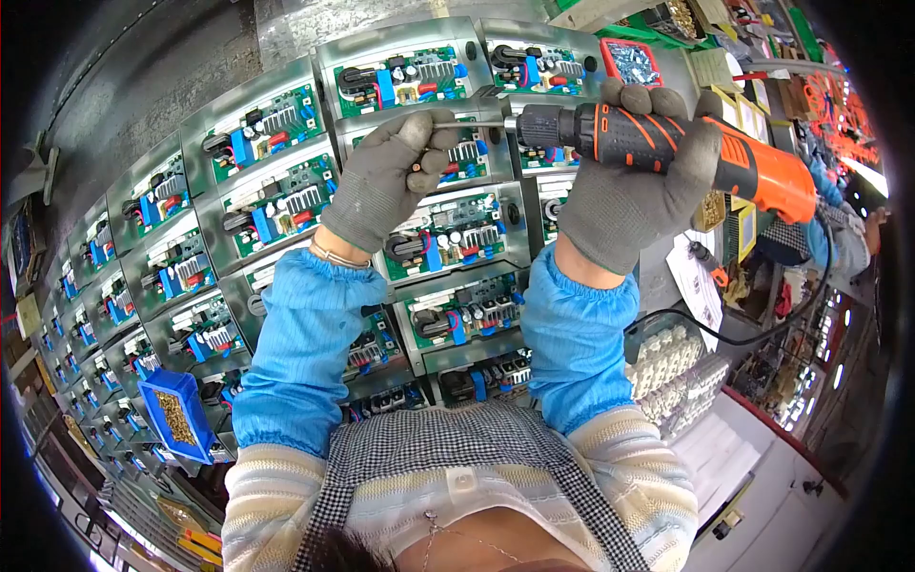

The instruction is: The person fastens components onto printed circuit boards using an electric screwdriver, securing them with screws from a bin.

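My right hand (637, 195), in a grey glove, is wrapped round an orange and black power screwdriver (658, 138) held level, its long bit pointing left. My left hand (386, 176), also gloved, is closed, thumb and fingertips at the tip of the bit (472, 124). A small brass-coloured screw (416, 168) shows between its curled fingers; whatever sits at the bit's tip is hidden. Beneath both hands lie metal housings with green circuit boards (448, 234), carrying blue, red and black parts and silver heat sinks.
Rows of similar housings (272, 214) spread to the left. On them stands a blue bin (155, 383) of brass-coloured screws. At the far right of the rows is a red tray (658, 59) of small parts. A black cable (753, 340) loops from the screwdriver. White connectors (672, 367) sit near my right elbow. Another person (839, 224) is at the right.
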Action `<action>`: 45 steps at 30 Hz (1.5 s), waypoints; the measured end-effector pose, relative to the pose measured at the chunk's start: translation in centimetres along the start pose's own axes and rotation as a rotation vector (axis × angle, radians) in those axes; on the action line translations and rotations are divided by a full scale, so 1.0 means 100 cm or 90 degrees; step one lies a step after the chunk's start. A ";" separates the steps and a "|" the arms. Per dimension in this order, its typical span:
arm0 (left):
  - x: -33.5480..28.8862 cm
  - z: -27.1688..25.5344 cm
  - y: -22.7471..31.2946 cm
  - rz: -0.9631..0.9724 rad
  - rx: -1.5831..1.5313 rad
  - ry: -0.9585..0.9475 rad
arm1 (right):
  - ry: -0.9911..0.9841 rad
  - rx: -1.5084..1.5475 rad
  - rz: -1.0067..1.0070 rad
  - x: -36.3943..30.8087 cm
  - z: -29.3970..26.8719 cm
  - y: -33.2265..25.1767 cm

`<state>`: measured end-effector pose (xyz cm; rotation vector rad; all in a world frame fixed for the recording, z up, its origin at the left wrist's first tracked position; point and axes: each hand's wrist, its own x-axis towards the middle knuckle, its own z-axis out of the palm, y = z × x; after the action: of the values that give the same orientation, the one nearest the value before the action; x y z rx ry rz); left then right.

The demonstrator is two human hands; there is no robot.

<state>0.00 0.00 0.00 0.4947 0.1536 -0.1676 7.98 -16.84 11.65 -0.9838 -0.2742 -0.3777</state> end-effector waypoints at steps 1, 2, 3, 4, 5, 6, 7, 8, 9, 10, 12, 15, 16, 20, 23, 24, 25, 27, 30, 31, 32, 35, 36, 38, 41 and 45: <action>-0.001 0.003 0.001 0.005 0.019 0.032 | 0.006 -0.004 0.000 0.001 0.000 0.002; -0.001 0.005 0.002 0.010 0.038 0.064 | 0.011 -0.008 0.000 0.002 0.000 0.004; 0.001 0.004 0.001 0.010 0.037 0.063 | 0.010 -0.008 0.000 0.004 -0.002 0.007; 0.003 0.003 0.001 0.018 0.014 0.124 | -0.021 -0.115 -0.061 0.006 -0.004 0.011; 0.006 0.001 0.001 0.025 -0.008 0.185 | -0.051 -0.221 -0.122 0.009 -0.007 0.016; 0.006 -0.018 0.005 0.008 -0.115 0.104 | -0.046 -0.178 -0.094 0.013 -0.010 0.023; 0.007 -0.012 0.004 0.004 -0.117 0.101 | -0.045 -0.183 -0.097 0.016 -0.019 0.030; 0.007 -0.004 0.002 0.019 -0.103 0.139 | -0.078 -0.246 -0.099 0.017 -0.029 0.036; 0.005 -0.001 0.003 0.038 -0.087 0.182 | -0.112 -0.304 -0.098 0.016 -0.030 0.039; 0.007 -0.007 0.003 0.040 -0.062 0.147 | -0.103 -0.318 -0.076 0.013 -0.029 0.043; 0.007 -0.005 0.004 0.043 -0.036 0.159 | -0.117 -0.314 -0.073 0.011 -0.029 0.050; 0.006 0.001 0.005 0.046 -0.013 0.188 | -0.129 -0.300 -0.063 0.008 -0.028 0.055; 0.006 0.003 0.005 0.047 -0.016 0.205 | -0.124 -0.313 -0.059 0.007 -0.026 0.054; 0.004 0.005 0.005 0.045 0.017 0.220 | -0.215 -0.397 0.011 0.007 -0.014 0.039; 0.005 0.006 0.004 0.031 0.039 0.226 | -0.212 -0.332 -0.024 0.005 -0.012 0.055; 0.005 0.005 0.005 0.035 0.049 0.211 | -0.282 -0.448 -0.042 0.011 -0.004 0.047; 0.004 0.004 0.006 0.039 0.059 0.195 | -0.282 -0.447 -0.040 0.012 0.001 0.049; 0.001 0.005 0.006 0.041 0.068 0.194 | -0.233 -0.315 0.087 0.014 0.012 0.057; 0.004 0.006 0.004 0.044 0.050 0.181 | -0.240 -0.326 0.098 0.022 0.012 0.055; 0.003 0.004 0.005 0.043 0.024 0.173 | -0.268 -0.328 0.113 0.023 0.010 0.057; 0.001 0.000 0.006 0.036 -0.012 0.147 | -0.250 -0.295 0.110 0.022 0.008 0.060; 0.004 -0.006 0.004 0.058 -0.074 0.135 | -0.297 -0.226 0.106 0.029 0.004 0.053; 0.006 -0.008 0.003 0.060 -0.055 0.105 | -0.296 -0.254 0.076 0.037 -0.010 0.053; 0.006 -0.008 0.006 0.065 -0.072 0.104 | -0.324 -0.155 0.040 0.045 -0.004 0.029; 0.000 0.000 0.009 0.069 -0.074 0.133 | -0.258 0.033 -0.010 0.035 0.011 0.016; 0.002 0.005 0.007 0.038 -0.085 0.076 | -0.174 0.130 -0.011 0.024 0.008 0.010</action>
<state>0.32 0.33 0.67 0.3763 0.2650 -0.0681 10.53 -16.10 12.24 -0.8317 -0.5579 -0.2245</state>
